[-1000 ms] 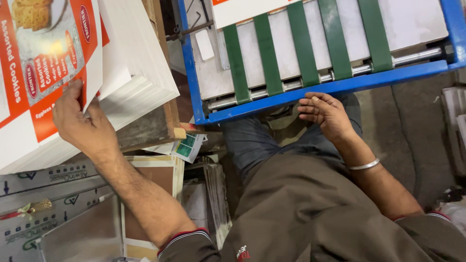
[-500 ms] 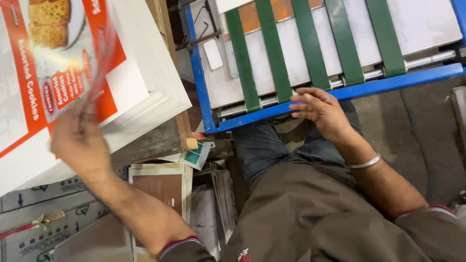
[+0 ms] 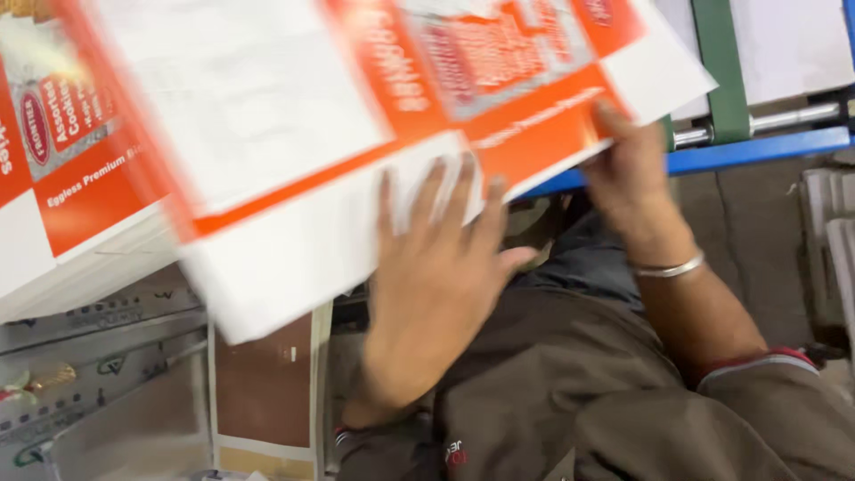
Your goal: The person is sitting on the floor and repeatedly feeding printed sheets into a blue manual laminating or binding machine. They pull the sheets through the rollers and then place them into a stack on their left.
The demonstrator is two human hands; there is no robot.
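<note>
Printed sheet (image 3: 356, 116) held flat, long axis running left to right, tipped down at the left.

Left hand (image 3: 436, 267) grips its near edge, right hand (image 3: 637, 160) its right corner; stack of sheets (image 3: 62, 178) left, blue frame (image 3: 757, 151) behind.

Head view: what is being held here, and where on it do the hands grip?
A printed orange-and-white carton sheet, motion-blurred. The left hand holds its near edge, fingers spread beneath; the right hand grips the same edge toward the right corner.
</note>
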